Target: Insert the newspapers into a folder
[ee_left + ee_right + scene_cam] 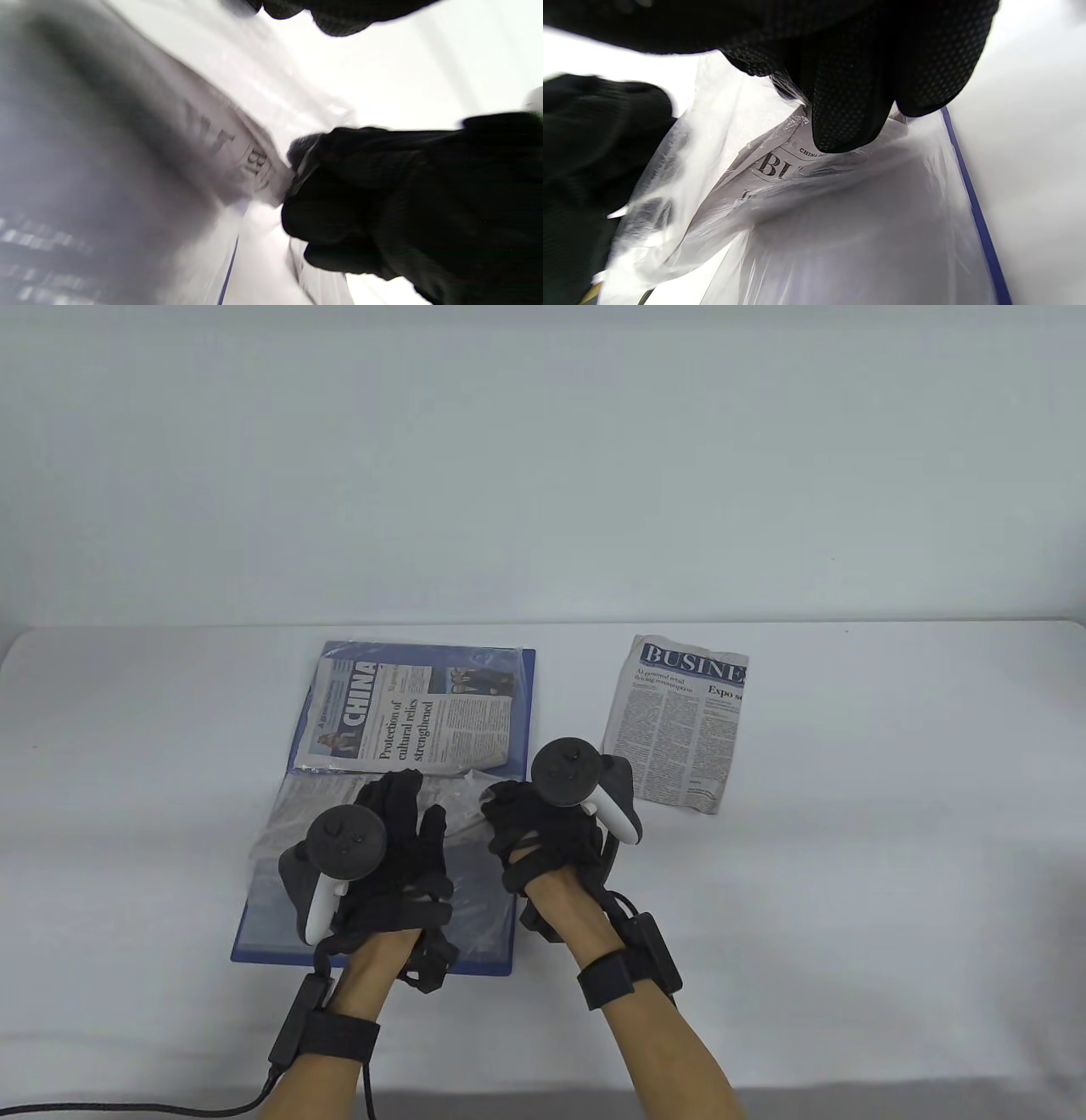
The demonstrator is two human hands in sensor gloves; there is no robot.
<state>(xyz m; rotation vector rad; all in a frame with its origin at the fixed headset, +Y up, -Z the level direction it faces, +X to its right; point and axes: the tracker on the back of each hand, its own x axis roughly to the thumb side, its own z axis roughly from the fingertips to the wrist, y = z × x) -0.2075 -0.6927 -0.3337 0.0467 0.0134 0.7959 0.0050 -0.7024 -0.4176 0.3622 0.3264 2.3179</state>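
A blue folder (475, 959) lies open on the table. Its far page holds a "CHINA" newspaper (416, 717) inside a clear sleeve. On the near page another newspaper (314, 806) lies in a clear sleeve (861, 220); its "BU…" headline (776, 167) shows through the plastic. My right hand (501, 806) pinches the sleeve's open edge, as the right wrist view (840, 127) shows. My left hand (399, 814) lies over the near sleeve with fingers stretched forward. A third, "BUSINESS" newspaper (679, 729) lies loose to the right of the folder.
The white table (848, 857) runs wide on both sides of the folder. A black cable (127, 1107) trails from my left wrist along the front edge. A pale wall stands behind the table.
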